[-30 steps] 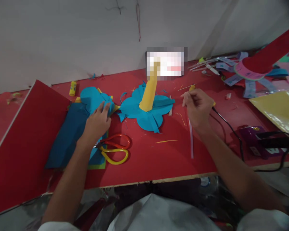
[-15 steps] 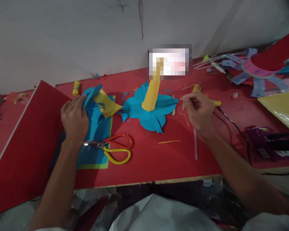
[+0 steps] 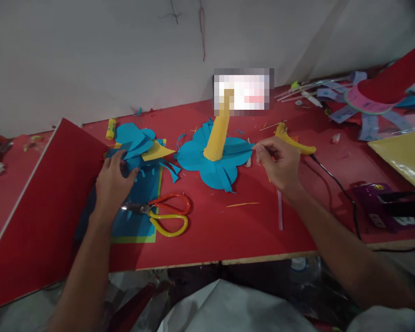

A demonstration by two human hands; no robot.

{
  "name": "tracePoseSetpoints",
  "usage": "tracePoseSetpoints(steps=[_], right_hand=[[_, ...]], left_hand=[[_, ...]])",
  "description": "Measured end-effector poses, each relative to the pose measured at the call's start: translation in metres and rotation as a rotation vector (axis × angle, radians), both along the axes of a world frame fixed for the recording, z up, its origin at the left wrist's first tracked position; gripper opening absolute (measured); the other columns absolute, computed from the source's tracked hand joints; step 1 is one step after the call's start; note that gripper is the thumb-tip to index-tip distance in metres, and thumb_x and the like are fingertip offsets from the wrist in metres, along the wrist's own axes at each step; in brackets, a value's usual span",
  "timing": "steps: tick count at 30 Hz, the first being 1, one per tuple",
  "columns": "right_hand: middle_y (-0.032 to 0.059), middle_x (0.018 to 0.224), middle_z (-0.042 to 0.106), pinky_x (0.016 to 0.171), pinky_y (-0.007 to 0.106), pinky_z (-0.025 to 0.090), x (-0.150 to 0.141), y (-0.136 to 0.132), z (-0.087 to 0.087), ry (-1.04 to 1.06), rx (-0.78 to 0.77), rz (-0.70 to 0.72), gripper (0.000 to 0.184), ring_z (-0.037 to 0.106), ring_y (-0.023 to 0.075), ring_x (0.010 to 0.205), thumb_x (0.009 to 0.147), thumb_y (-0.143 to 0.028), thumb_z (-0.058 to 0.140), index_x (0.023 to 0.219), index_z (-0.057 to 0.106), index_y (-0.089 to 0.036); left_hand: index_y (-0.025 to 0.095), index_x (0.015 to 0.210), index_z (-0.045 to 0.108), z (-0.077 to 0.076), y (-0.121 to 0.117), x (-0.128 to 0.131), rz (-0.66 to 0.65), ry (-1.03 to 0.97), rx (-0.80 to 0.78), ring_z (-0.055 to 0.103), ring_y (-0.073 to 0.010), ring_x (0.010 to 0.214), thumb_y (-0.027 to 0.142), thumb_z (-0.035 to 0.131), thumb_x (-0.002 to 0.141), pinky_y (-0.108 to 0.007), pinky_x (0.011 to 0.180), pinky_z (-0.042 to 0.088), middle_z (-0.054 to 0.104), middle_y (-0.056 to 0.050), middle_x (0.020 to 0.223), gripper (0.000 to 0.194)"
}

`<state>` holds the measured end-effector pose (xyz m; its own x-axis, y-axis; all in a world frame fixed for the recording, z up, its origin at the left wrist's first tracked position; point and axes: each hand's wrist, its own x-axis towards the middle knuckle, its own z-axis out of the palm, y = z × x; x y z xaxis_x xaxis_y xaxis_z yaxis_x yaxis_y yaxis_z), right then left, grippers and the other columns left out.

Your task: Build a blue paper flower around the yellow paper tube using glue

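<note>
A blue paper flower (image 3: 218, 176) with strips across its petals lies mid-table, a yellow paper cone (image 3: 217, 138) standing upright at its centre. At the right petal's tip, my right hand (image 3: 279, 161) is closed in a pinch on the paper edge. My left hand (image 3: 115, 186) is open, fingers apart, over blue paper sheets (image 3: 134, 226) at left. Just beyond its fingers are loose blue paper petals (image 3: 133, 138) and a yellow paper piece (image 3: 159, 151). Scissors (image 3: 171, 214) with one red and one yellow handle rest partly on the sheets.
A yellow glue gun (image 3: 297, 144) with a black cord lies behind my right hand. A yellow glue stick (image 3: 111, 129) stands at the back left. A red board (image 3: 51, 198) leans at left. A blurred-out screen (image 3: 252, 90) is against the wall. Purple packaging (image 3: 373, 198) sits at right.
My left hand has let go of the blue petals, which now lie on the pile, and has drawn back with fingers spread. My right hand has shifted slightly left onto the petal's tip.
</note>
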<state>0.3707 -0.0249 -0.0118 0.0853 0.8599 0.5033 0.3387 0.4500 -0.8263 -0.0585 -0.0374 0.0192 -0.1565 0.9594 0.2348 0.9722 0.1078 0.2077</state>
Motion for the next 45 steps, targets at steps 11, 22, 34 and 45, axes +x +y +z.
tracePoseSetpoints(steps=[11, 22, 34, 45], right_hand=[[-0.0005, 0.065, 0.061, 0.06, 0.034, 0.047, 0.002, 0.0, 0.001, -0.014, 0.016, -0.004, 0.032, 0.055, 0.0149, 0.057, 0.101, -0.05, 0.064, 0.081, 0.069, -0.025], [0.0025, 0.082, 0.07, 0.07, 0.034, 0.052, 0.025, 0.026, -0.013, -0.243, -0.031, -0.202, 0.013, 0.067, 0.0195, 0.075, 0.099, -0.034, 0.06, 0.092, 0.065, -0.025], [0.0058, 0.091, 0.076, 0.075, 0.039, 0.054, 0.016, 0.024, -0.031, -0.419, -0.092, -0.178, 0.01, 0.071, 0.0247, 0.08, 0.1, -0.031, 0.058, 0.105, 0.066, -0.027], [0.0055, 0.091, 0.075, 0.076, 0.038, 0.055, 0.021, 0.029, -0.021, -0.297, -0.047, -0.192, 0.009, 0.073, 0.0234, 0.083, 0.098, -0.029, 0.057, 0.096, 0.064, -0.026]], left_hand=[[0.022, 0.14, 0.064, 0.013, -0.002, 0.003, 0.005, -0.226, 0.32, 0.068, -0.0247, 0.095, 0.031, 0.076, 0.083, -0.039, 0.08, 0.06, 0.065, -0.011, 0.129, 0.059], [0.029, 0.129, 0.067, -0.001, 0.012, 0.032, -0.314, -0.149, 0.373, 0.063, -0.0329, 0.128, 0.031, 0.067, 0.095, -0.054, 0.112, 0.053, 0.068, -0.007, 0.132, 0.035], [0.025, 0.146, 0.052, 0.001, 0.065, 0.183, -0.668, -0.529, 0.094, 0.063, -0.033, 0.136, 0.048, 0.074, 0.092, -0.05, 0.112, 0.053, 0.064, -0.013, 0.148, 0.062], [0.021, 0.107, 0.063, 0.01, 0.103, 0.179, -0.536, -0.833, 0.276, 0.072, -0.0209, 0.095, 0.047, 0.079, 0.087, -0.036, 0.086, 0.059, 0.073, -0.004, 0.102, 0.036]])
